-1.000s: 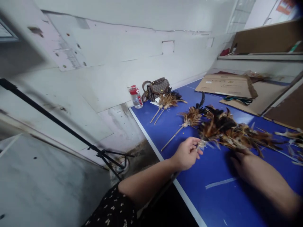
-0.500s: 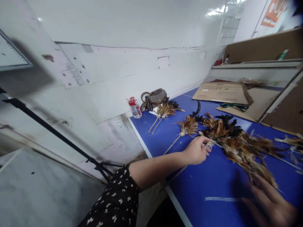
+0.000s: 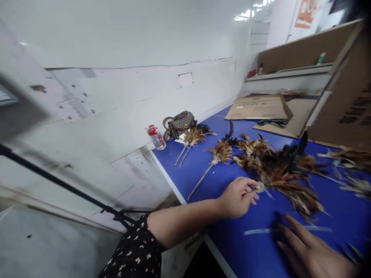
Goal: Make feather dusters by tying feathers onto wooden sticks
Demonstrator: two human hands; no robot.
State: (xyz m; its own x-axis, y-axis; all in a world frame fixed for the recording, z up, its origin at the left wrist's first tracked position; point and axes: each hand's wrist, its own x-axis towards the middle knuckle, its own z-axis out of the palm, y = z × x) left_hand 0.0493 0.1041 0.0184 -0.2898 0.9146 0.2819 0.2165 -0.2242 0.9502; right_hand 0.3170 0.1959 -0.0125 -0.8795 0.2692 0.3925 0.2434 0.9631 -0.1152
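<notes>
My left hand (image 3: 239, 197) is closed around the neck of a feather duster (image 3: 285, 175), with brown and black feathers fanning out to the right. A clear strip, perhaps tape, sticks out by the fingertips. Most of that duster's stick is hidden by the hand and forearm. My right hand (image 3: 314, 249), a little blurred, is over the blue table (image 3: 185, 170) with its fingers stretched out, holding nothing. Beyond my left hand lies another feather duster (image 3: 222, 152) with a bare stick. Loose brown feathers (image 3: 252, 148) lie behind the held duster.
Two more dusters (image 3: 193, 137) lie by a checked handbag (image 3: 181, 124) and a red-lidded bottle (image 3: 157, 138). Flattened cardboard (image 3: 257, 108) with scissors (image 3: 272, 123) is at the back. More feathers (image 3: 352, 170) lie at right beside a cardboard panel (image 3: 339, 88). A black tripod leg (image 3: 58, 181) stands left.
The held duster has turned, its black feathers now standing at the right. My right hand has come away from the feathers, nearer the table's front. The whole view has shifted.
</notes>
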